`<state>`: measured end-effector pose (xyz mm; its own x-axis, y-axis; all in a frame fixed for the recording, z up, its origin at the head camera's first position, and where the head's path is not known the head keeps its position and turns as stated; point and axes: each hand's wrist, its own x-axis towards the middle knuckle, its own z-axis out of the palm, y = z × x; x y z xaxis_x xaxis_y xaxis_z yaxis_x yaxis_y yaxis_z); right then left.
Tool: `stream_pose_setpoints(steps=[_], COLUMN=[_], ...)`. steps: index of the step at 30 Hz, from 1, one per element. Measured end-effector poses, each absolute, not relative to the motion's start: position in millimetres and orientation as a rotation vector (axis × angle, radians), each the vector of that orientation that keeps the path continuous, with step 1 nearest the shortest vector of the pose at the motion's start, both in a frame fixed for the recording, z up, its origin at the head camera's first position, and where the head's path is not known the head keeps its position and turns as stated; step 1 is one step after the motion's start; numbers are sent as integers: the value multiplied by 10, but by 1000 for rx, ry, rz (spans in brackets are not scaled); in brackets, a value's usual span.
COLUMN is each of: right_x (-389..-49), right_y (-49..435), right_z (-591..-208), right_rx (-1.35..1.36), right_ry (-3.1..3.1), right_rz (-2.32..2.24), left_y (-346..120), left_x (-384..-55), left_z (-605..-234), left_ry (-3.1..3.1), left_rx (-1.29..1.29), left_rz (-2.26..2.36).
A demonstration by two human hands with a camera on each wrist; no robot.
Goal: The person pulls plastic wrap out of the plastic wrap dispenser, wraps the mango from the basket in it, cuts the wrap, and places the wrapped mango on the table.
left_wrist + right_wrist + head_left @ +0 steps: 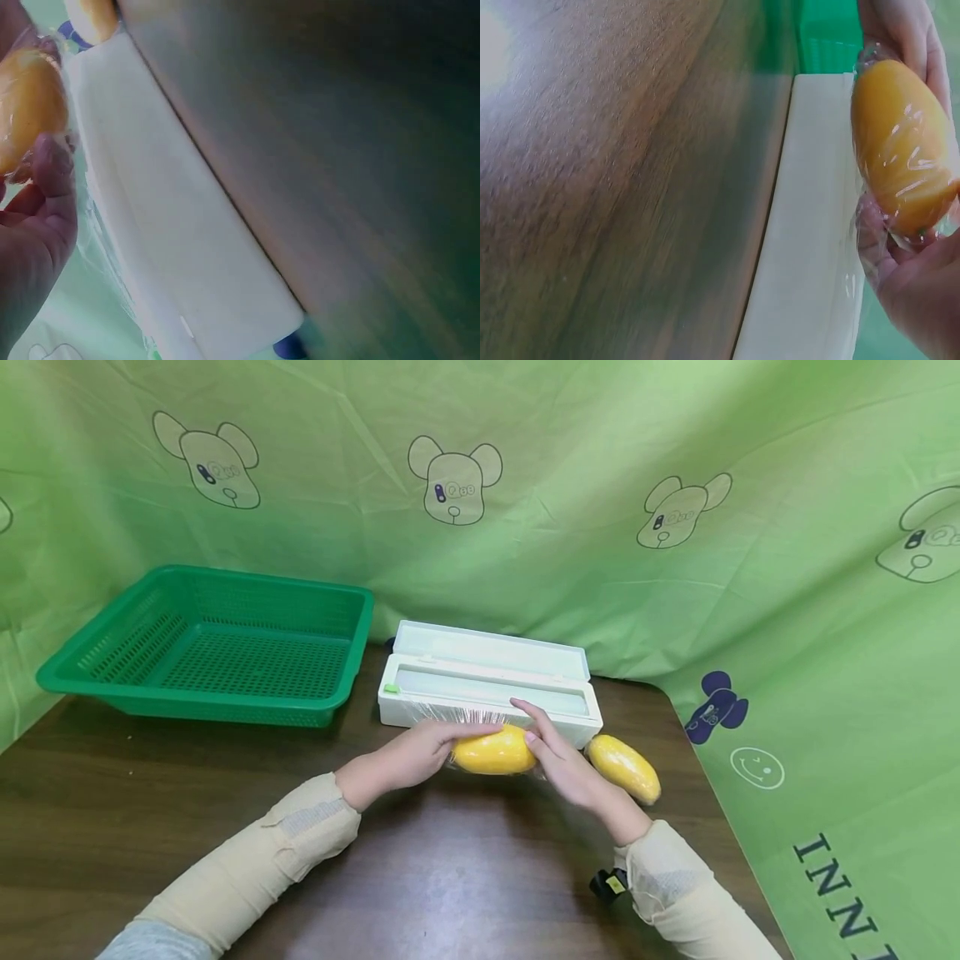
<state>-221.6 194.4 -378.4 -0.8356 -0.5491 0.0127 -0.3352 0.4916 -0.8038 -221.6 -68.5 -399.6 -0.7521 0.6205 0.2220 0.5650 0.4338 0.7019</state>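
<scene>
My left hand (414,755) and right hand (572,770) hold a yellow mango (491,752) between them, one at each end, raised in front of the white cling film dispenser (487,693). Clear cling film covers the mango, wrinkled and shiny in the right wrist view. Stretched film runs back from it toward the dispenser, whose lid (491,650) stands up. In the left wrist view, the thumb (54,161) lies against the mango's lower end. The right hand's fingers curl at the other end, with loose film bunched over them.
A second yellow mango (624,768) lies on the brown table (420,885), right of the dispenser. At the back left stands a green plastic basket (341,693). A green printed curtain (555,552) hangs behind and along the right side.
</scene>
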Motion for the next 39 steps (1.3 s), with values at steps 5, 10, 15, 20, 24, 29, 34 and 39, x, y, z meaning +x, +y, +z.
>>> stream_pose_setpoints(steps=[5, 10, 15, 20, 24, 29, 34, 39], right_x=[-2216, -2215, -2205, -2188, -2165, -2097, -2057, -2102], right_y=[1917, 1913, 1909, 1911, 1913, 1921, 1773, 1622], right_z=[-3772, -3794, -3813, -3790, -3734, -3668, -3730, -3852], right_rx=[-661, -625, -734, -861, -832, -1057, -1500, -1441], right_ry=[2511, 2505, 2570, 2780, 2912, 3164, 3288, 3341], right_rz=[-1281, -1312, -1275, -1069, -899, -816, -411, -132], left_y=[-651, -611, -626, -642, -638, -626, -636, -649], left_x=[-2207, -2219, -2232, -2240, -2244, -2253, -2269, -2257], left_z=[-3937, -3942, -3962, -3958, -3952, -3954, -3955, -3941], left_ry=[2578, 2564, 2541, 2510, 2511, 2474, 2428, 2442], left_rx=[1007, 1018, 1002, 1015, 1015, 989, 958, 914], left_rz=[1260, 1253, 1312, 1325, 1322, 1353, 1402, 1409])
